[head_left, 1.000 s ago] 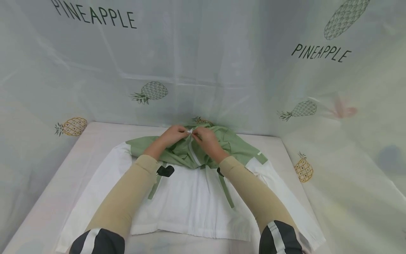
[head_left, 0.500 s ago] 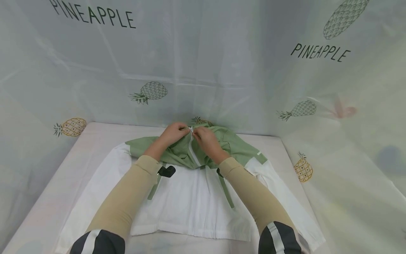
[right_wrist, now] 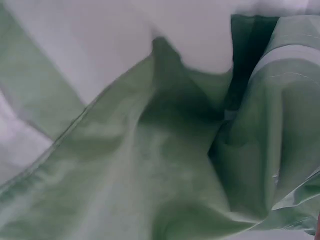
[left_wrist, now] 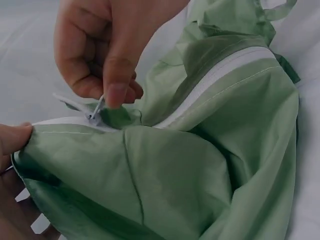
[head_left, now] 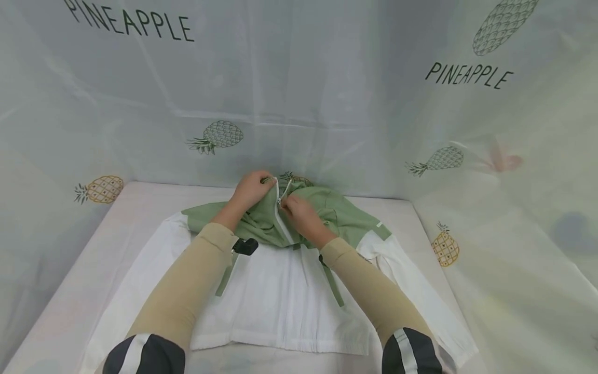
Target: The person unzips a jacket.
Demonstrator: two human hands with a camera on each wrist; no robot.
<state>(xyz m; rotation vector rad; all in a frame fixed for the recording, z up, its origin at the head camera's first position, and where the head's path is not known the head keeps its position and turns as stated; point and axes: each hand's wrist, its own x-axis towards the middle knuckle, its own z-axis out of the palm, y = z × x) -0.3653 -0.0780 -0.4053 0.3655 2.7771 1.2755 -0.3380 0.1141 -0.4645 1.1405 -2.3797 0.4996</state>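
Observation:
A jacket with a green upper part [head_left: 348, 213] and a white lower part [head_left: 261, 291] lies spread out, its white zipper [head_left: 282, 223] running down the raised green front. My left hand [head_left: 251, 192] pinches the top corner of the green fabric beside the zipper. Between thumb and fingers, my right hand [head_left: 303, 215] holds the pull tab of the zipper slider [left_wrist: 93, 119]. Above the slider the two zipper tapes part in a small V; below it they run together. The right wrist view shows mostly green fabric [right_wrist: 115, 165], with the right hand almost wholly out of frame.
The jacket rests on a pale covered table [head_left: 149, 200]. Behind and beside it hangs a whitish sheet [head_left: 327, 104] printed with pineapples. Two green straps [head_left: 333, 285] lie over the white part. White sleeves reach down both sides, partly under my forearms.
The right hand has moved slightly down with the zipper pull, and the tapes above it have come apart. The left hand has risen a little to the left with the fabric corner.

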